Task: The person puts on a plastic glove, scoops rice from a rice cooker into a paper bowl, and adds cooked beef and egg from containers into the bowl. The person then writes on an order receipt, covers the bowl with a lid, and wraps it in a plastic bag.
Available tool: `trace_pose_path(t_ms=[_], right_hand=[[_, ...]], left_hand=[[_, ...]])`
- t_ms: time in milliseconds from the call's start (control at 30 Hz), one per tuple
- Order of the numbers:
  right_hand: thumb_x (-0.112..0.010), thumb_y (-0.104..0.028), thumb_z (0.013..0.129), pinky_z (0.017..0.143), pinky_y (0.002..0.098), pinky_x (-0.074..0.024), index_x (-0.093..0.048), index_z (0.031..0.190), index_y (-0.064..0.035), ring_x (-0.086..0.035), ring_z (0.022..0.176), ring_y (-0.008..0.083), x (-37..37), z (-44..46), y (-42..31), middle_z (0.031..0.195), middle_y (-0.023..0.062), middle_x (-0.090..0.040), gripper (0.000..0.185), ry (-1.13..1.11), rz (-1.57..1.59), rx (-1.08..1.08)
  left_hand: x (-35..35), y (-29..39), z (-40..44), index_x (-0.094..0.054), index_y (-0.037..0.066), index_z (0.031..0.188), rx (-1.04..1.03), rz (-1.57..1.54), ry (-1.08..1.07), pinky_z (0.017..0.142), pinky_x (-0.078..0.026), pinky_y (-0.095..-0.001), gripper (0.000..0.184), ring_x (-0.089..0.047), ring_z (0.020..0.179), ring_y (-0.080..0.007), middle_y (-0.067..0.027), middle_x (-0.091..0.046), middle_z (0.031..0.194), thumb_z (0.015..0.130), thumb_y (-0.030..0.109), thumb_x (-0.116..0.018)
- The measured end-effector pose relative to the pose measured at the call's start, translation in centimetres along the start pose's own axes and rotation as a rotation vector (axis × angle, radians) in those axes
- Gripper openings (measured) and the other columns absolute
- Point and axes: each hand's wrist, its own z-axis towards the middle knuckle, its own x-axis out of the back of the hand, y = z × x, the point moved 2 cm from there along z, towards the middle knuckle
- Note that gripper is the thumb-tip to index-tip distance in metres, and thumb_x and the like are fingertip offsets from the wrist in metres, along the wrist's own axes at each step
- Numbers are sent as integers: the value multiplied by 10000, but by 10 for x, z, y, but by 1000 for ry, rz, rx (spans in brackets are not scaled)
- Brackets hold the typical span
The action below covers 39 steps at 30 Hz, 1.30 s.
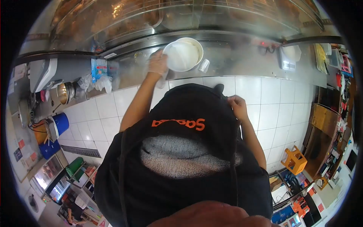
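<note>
A round white tub [201,47] with pale contents stands on the steel counter. My left hand [157,62], in a clear plastic glove, is at the tub's left rim; its fingers are blurred, so their grip is unclear. Just right of the tub lies a small white cylindrical item [204,66]. My bare right hand [237,105] is lower and further right, its fingers curled at the edge of the black apron [177,102] with orange lettering.
Behind the steel counter [234,64] is a glass-fronted case with trays. Plastic bags [103,84] and a blue packet [99,67] are on the left. A white device [287,62] stands at the right. An orange stool [294,160] is on the tiled floor.
</note>
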Motion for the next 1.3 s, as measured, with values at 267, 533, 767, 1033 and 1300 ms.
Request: trace_pose_path(t_ms=[267, 533, 767, 1033, 1300], right_hand=[[-789, -272, 714, 816, 409, -486, -504, 1207, -12, -583, 979, 327, -64, 123, -80, 1127, 191, -575, 626, 249, -478, 427], [-771, -278, 689, 827, 495, -468, -545, 1189, -115, -596, 997, 354, -64, 127, -94, 994, 123, -649, 572, 175, -817, 410], [-745, -148, 714, 581, 344, -476, -629, 1031, -74, -600, 593, 209, -31, 119, -94, 653, 64, -603, 346, 179, -459, 453], [-698, -27, 798, 532, 211, -409, -640, 925, -12, -509, 587, 40, 65, 69, -188, 681, -30, -580, 141, 309, 7, 653], [-701, 74, 788, 622, 205, -475, -654, 1007, 36, -596, 700, 88, 86, -45, -365, 857, 75, -651, 227, 189, 290, 1261]], left_hand=[[66, 80, 17, -514, 40, 1252, 317, -65, 280, 924, -401, -468, 591, -501, 1107, -364, -189, -542, 1170, 806, 408, -636], [66, 127, 62, -433, 148, 1401, -266, 72, -153, 1152, -124, -450, 676, -209, 1407, -331, -149, -303, 1502, 849, 521, -551], [72, 135, 58, -278, 208, 1480, -173, 234, -367, 1156, -106, -453, 755, -118, 1448, -296, -95, -145, 1570, 864, 594, -484], [109, 158, 60, -301, 178, 1471, -225, 247, -146, 1145, -127, -497, 752, -158, 1425, -360, -123, -190, 1552, 879, 620, -446], [282, 231, 91, -410, 144, 1390, -652, -349, 459, 1047, -332, -501, 810, -401, 1279, -423, -178, -448, 1384, 847, 741, -334]])
